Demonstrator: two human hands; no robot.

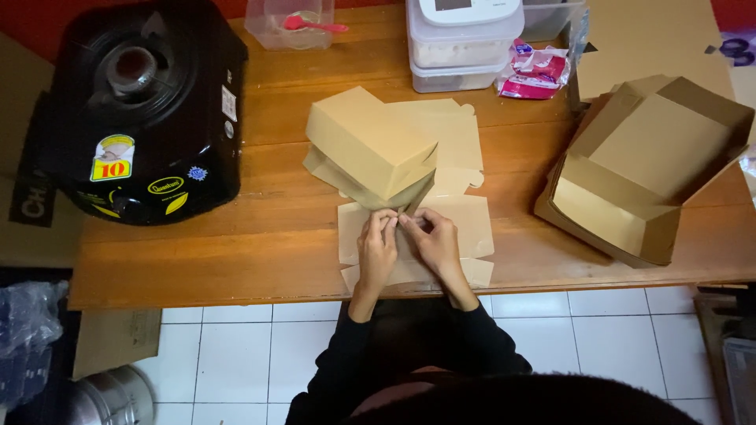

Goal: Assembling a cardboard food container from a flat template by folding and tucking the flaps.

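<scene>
While we look down over the wooden table (197,260), we count two hands at work near its front edge, a little below centre. Our left hand (377,250) and right hand (432,240) sit side by side, fingertips meeting, both pinching a flap at the near corner of one half-folded brown cardboard box (370,145). That box rises at twelve o'clock from the hands, its body tilted, and it rests on flat cardboard sheets (465,224) that spread out under and around the hands; we cannot tell exactly how many sheets lie in that layer.

At three o'clock from the hands sits one stack of open folded boxes (646,169), nested together, their number hidden by the nesting. At ten o'clock stands one black gas stove (142,110) with a single burner. Toward twelve o'clock, at the far edge, we see one clear plastic tub (287,27) holding one pink spoon (311,24). At one o'clock stand two stacked white containers (461,47) with one white device on top, and just beside them lies one pink-and-white packet (535,72). Both sleeves are black. Below the table, white floor tiles (236,346) show, with one metal pot (114,397) at eight o'clock.
</scene>
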